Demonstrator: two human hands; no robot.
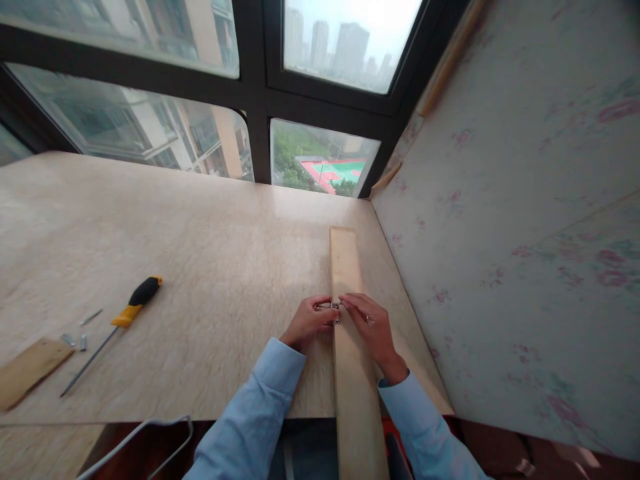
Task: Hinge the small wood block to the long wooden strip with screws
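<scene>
A long pale wooden board (346, 267) lies lengthwise on the marble-look tabletop (210, 267), its near end sticking out past the front edge. My left hand (307, 323) and my right hand (373, 327) meet at the board's left edge, both pinching a small metal part (334, 307). The part is too small to name with certainty. Both arms wear light blue sleeves.
A screwdriver (117, 327) with a yellow-and-black handle lies at the left, beside a few loose screws (80, 340) and a brown paper packet (30, 367). A floral-papered wall (525, 233) stands on the right, and a window (200, 100) runs along the back.
</scene>
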